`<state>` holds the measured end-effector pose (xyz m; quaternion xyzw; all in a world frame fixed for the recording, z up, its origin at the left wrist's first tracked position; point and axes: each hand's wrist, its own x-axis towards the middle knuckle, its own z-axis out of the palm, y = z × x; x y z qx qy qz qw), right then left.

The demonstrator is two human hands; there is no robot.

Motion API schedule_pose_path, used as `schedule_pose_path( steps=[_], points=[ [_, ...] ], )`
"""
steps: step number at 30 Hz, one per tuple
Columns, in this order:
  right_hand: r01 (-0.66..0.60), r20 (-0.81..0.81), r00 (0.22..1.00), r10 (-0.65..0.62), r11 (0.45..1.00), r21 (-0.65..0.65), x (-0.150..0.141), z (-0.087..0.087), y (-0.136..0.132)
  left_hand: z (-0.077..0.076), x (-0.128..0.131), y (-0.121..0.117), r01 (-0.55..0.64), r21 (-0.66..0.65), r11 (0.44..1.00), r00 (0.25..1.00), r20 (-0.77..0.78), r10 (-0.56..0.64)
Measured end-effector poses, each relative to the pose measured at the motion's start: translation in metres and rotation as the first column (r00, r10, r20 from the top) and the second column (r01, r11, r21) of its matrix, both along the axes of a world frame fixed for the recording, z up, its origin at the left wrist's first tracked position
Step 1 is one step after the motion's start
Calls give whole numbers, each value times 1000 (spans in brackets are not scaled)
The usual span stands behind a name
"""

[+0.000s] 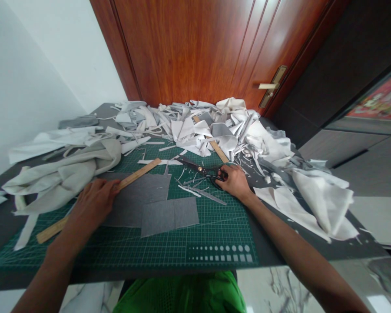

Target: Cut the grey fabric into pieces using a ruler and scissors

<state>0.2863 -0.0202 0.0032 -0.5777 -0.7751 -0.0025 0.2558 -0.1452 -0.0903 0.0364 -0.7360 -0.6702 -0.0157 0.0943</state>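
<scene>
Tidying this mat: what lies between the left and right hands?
Head view: grey fabric pieces and thin offcuts on the green cutting mat, plus the wooden ruler's end, between the left hand and right hand.

My left hand (91, 206) covers the middle of a wooden ruler (140, 174); my right hand (234, 182) hides the grips of black scissors (195, 165). Fabric scraps (195, 130) bury most of a second wooden strip (217, 150). The frame's right edge cuts off a colourful picture (381, 98), its detail too blurred to read.
</scene>
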Motion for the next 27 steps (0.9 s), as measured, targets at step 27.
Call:
schedule_pose_path(
  steps=[27],
  points=[
    [74, 21, 997, -73, 993, -88, -6, 5, -2, -12, 138, -31, 454, -38, 890, 794, 471, -385]
  ],
)
